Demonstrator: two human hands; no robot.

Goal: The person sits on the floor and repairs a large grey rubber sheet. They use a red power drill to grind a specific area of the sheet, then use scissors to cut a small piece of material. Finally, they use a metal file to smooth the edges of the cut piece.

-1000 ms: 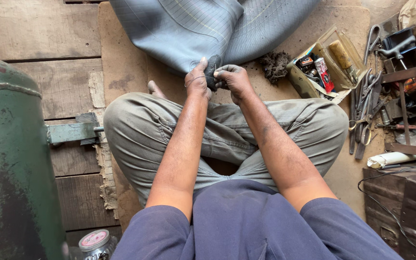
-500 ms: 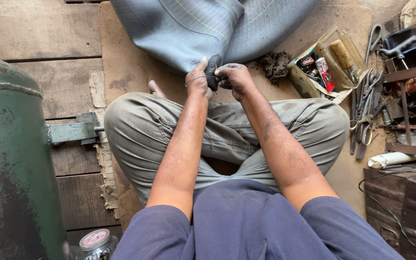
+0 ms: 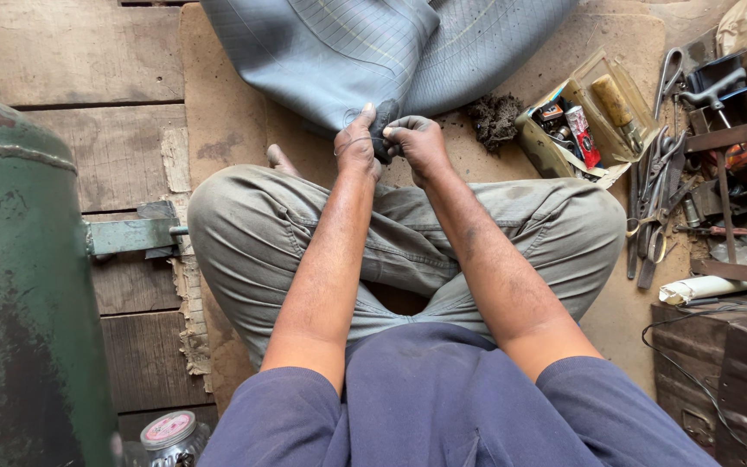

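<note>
I sit cross-legged on a wooden floor. My left hand [image 3: 356,143] and my right hand [image 3: 417,143] meet in front of my knees, both gripping a small dark rubber piece [image 3: 382,130] between the fingers. The piece lies against the near edge of a large grey inner tube [image 3: 347,52] spread flat across the floor ahead. Whether the dark piece is stuck to the tube or loose is hidden by my fingers.
A green metal tank [image 3: 19,285] with a bracket stands at the left. An open box of small items [image 3: 577,130] sits at the right, with pliers and scissors [image 3: 650,199], a dark lump of fibre [image 3: 494,117], metal parts and a dark case [image 3: 728,355]. A round tin [image 3: 166,431] lies bottom left.
Both hands stay pressed together on the dark piece at the tube's edge; only slight finger shifts show.
</note>
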